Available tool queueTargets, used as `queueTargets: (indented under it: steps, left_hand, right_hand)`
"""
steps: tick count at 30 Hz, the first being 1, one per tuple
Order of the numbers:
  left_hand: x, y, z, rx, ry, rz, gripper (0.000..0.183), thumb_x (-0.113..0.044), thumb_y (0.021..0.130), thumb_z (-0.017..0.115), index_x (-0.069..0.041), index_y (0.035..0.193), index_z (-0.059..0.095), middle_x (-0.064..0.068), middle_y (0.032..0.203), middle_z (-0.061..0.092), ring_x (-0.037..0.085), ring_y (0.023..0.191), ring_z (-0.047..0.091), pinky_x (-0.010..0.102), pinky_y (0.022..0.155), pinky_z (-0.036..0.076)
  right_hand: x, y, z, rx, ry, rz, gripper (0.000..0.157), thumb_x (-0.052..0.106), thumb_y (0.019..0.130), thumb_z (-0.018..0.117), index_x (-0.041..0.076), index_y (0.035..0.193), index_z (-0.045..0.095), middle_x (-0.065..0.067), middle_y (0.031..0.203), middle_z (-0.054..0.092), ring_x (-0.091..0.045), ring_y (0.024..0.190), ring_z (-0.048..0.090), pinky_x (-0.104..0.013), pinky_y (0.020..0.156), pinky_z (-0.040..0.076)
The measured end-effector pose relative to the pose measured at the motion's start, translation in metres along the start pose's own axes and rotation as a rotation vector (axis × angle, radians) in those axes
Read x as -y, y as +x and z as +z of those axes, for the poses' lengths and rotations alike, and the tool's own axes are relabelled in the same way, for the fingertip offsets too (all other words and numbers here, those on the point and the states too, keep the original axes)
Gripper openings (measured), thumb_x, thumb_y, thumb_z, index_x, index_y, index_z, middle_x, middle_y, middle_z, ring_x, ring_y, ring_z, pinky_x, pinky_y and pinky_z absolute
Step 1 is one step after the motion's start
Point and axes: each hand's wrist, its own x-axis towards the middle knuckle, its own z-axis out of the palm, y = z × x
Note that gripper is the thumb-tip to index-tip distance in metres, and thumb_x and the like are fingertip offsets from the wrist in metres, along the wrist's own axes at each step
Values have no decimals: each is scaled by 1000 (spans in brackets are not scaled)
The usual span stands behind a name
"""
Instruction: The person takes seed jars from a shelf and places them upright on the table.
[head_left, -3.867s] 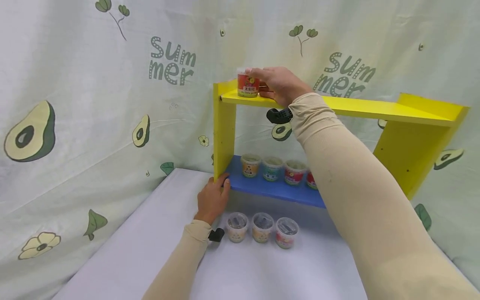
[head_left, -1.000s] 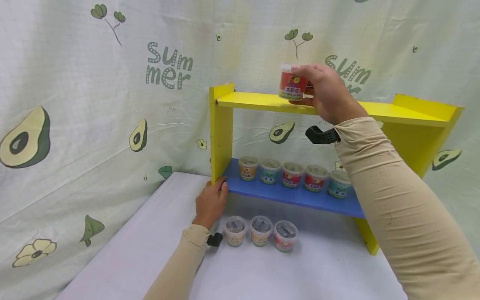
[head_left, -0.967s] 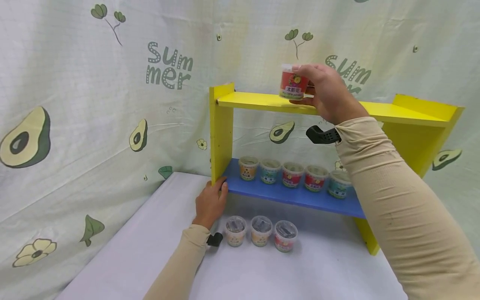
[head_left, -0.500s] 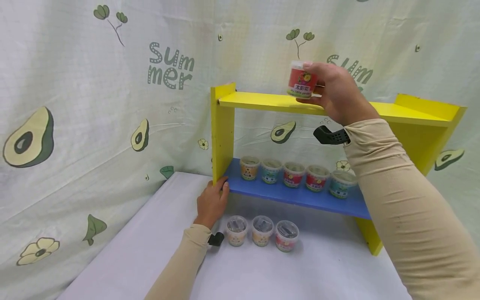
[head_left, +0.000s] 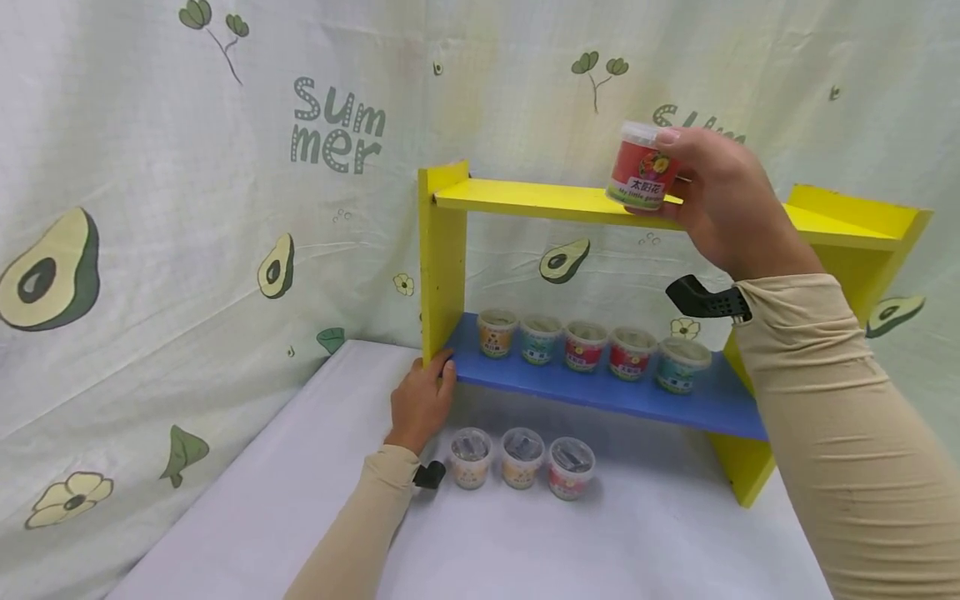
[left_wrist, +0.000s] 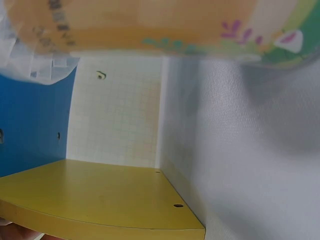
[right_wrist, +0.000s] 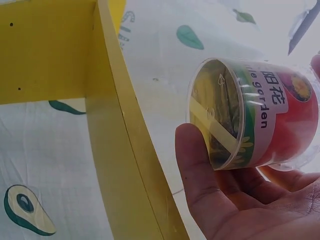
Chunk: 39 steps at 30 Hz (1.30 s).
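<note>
While the left hand (head_left: 422,406) is lower, the right (head_left: 731,196) grips a cup (head_left: 637,172)

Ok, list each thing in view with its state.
Shelf unit: standing
Left hand: gripping its side panel
Held cup: slightly tilted, off the shelf unit
Right hand: gripping that cup
Five cups on the blue board: upright, in a row
Three cups on the table: upright

Head cam looks forward-down across shelf (head_left: 592,388). Left-wrist cam faces yellow panel (left_wrist: 100,195) close-up; right-wrist, also close, shares held red cup (right_wrist: 280,120) with head.
</note>
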Motion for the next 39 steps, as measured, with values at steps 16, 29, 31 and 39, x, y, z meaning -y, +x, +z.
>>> queueTargets:
  steps: [16,29,31,39]
  left_hand:
    - [3,2,-2,12,-6,-23,44,-46,106,38,-25,135,63,18,107,64,36,83,66,54,62,51]
    - [-1,-3,0,28,-11,-29,42,-44,106,40,-23,135,64,19,106,65,36,83,66,55,63,52]
    - [-2,-3,0,17,-15,-23,42,-43,106,41,-23,134,65,19,105,65,36,83,66,55,63,52]
    - [0,-1,1,5,-18,-9,43,-45,106,39,-23,134,65,19,107,65,36,84,66,55,63,52]
  right_hand:
    - [-24,-52,-3,1,9,-10,44,19,104,53,5,143,40,-14,137,42,-29,122,43,-29,91,49]
    - [-54,-82,-20,-4,-46,29,44,19,105,49,7,145,37,-13,138,41,-28,123,42,-27,92,48]
    - [-60,-85,-23,-7,-44,41,43,20,105,49,7,145,37,-12,138,41,-27,123,43,-27,92,48]
    - [-86,-103,-38,-42,-83,97,45,21,106,47,8,147,34,-9,137,42,-24,122,44,-24,91,48]
